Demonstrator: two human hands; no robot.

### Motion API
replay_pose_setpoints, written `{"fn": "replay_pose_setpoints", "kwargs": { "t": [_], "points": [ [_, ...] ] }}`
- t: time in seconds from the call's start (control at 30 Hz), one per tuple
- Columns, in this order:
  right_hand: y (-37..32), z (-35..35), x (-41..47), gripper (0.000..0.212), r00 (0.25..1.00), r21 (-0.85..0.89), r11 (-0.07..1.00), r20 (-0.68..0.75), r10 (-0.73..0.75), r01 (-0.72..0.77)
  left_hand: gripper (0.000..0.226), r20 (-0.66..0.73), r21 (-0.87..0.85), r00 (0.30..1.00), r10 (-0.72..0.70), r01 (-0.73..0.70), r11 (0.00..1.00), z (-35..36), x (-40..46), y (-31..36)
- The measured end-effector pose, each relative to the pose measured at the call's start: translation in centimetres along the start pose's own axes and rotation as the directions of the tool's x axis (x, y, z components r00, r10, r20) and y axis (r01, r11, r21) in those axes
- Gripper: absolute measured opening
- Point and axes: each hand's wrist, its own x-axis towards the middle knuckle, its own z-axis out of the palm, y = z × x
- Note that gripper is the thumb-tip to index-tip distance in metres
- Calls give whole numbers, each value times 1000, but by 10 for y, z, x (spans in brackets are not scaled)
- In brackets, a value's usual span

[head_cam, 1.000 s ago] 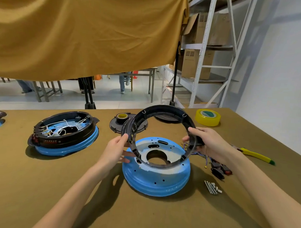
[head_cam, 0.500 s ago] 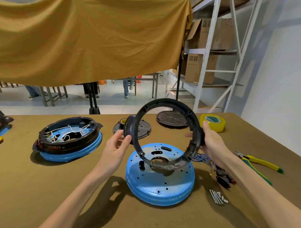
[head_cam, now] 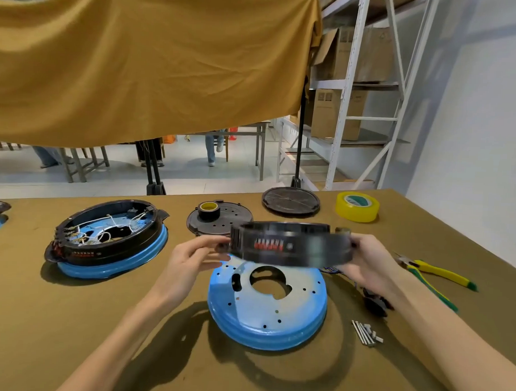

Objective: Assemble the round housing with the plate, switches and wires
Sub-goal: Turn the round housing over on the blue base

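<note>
A black round housing ring hangs edge-on and level above the blue round plate, blurred by motion, with red markings on its near wall. My left hand grips its left rim and my right hand grips its right rim. The plate lies on the brown table with a large centre hole and several small holes. Coloured wires with black switches lie to the plate's right, partly hidden by my right forearm.
A finished black-and-blue unit with wires sits at left. Behind are a black perforated cover carrying a tape roll, a black disc and yellow tape. Yellow-green pliers and small screws lie at right.
The ring has swung from standing nearly upright and facing me to lying level and edge-on above the plate. Both hands stayed on its rim and turned with it.
</note>
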Motion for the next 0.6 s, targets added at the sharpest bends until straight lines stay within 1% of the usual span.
{"fn": "replay_pose_setpoints", "kwargs": {
  "t": [0.07,0.1,0.13,0.2,0.23,0.3,0.4,0.43,0.53,0.6],
  "points": [
    [10,1,-1,30,997,-122,991,-34,-65,60,42,-11,-170,991,-131,127,977,6,-1,-3],
    [16,1,-1,29,993,-209,972,-33,-112,103,40,-26,-206,983,-182,173,963,9,-1,-5],
    [21,3,-3,30,987,-289,947,-33,-156,140,36,-40,-198,977,-210,198,960,11,-2,-7],
    [30,4,-5,34,976,-404,899,-54,-211,171,25,-74,-81,977,-198,192,978,12,-3,-15],
    [34,3,-5,35,973,-441,881,-61,-222,173,25,-80,-36,978,-192,190,981,13,-3,-19],
    [40,2,-7,33,973,-513,845,-73,-217,150,28,-93,-32,973,-213,211,977,14,-3,-25],
    [48,0,-13,30,972,-652,745,-49,-228,142,28,-88,-49,965,-249,245,968,14,-3,-30],
    [51,-1,-14,30,973,-680,719,-36,-229,144,29,-94,-41,963,-251,248,968,13,-3,-31],
    [58,-1,-17,42,979,-754,646,-21,-205,119,30,-107,-43,956,-272,269,962,9,-3,-36],
    [61,0,-18,37,976,-782,610,-7,-219,131,31,-100,-33,948,-303,301,953,8,-6,-39]
  ]
}}
